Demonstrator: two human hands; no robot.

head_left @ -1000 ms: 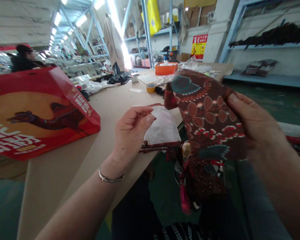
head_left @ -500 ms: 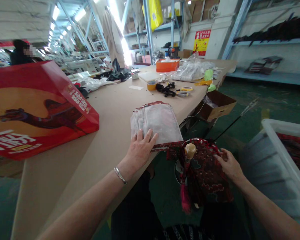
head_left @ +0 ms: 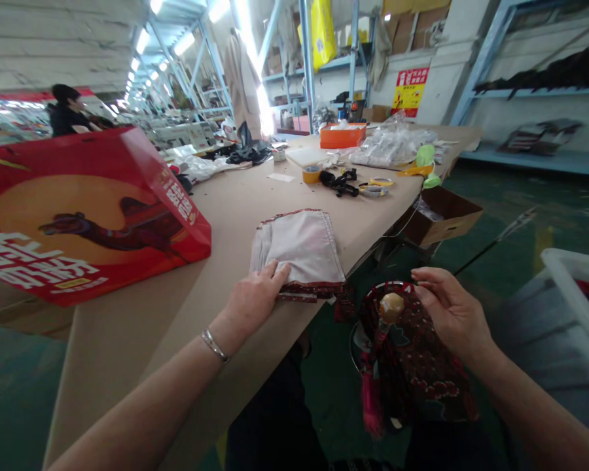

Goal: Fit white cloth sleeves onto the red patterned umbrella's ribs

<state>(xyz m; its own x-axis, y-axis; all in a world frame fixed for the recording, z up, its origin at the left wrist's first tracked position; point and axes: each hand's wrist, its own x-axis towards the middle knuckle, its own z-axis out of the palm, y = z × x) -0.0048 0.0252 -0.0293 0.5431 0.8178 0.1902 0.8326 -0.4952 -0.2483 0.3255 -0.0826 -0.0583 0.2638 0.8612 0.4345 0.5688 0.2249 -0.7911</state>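
My left hand (head_left: 255, 296) rests with its fingers laid on the near left part of a stack of pale-backed cloth pieces (head_left: 304, 245) with dark red patterned edges. The stack lies at the table's edge. My right hand (head_left: 454, 317) is raised at the right, thumb and fingers slightly apart, with nothing visible between them. Below it, dark red patterned cloth (head_left: 427, 366) hangs over a round-rimmed support. Beside that cloth are a tan rounded knob (head_left: 391, 307) and a pink-red tassel (head_left: 372, 402).
A red bag with a camel picture (head_left: 127, 222) stands on the table's left (head_left: 186, 327). Yellow tape (head_left: 311, 174), scissors (head_left: 375, 190), an orange box (head_left: 342, 136) and plastic bags (head_left: 392, 144) lie farther back. A white bin (head_left: 564, 327) and a carton (head_left: 444, 219) are at right.
My right hand has lifted off the red cloth. My left hand has slid towards the near left edge of the stack. The view has turned slightly left.
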